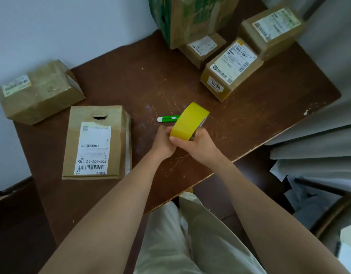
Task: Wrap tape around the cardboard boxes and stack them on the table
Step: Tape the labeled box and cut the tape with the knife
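Note:
A yellow tape roll (188,120) is held upright above the middle of the brown table (131,80). My right hand (198,144) grips it from below, thumb across its outer face. My left hand (163,140) touches the roll's lower left edge with curled fingers. A cardboard box with a white label (96,143) lies at the left of my hands. Another taped box (39,91) sits at the table's far left edge. On the right stand several labelled boxes, one marked 1006 (231,69), one behind it (271,29) and a smaller one (203,48).
A green and white pen-like tool (167,118) lies on the table just behind the tape roll. A large green-printed carton (190,16) stands at the back. Grey curtains (317,135) hang at the right, past the table's edge. White walls border the left.

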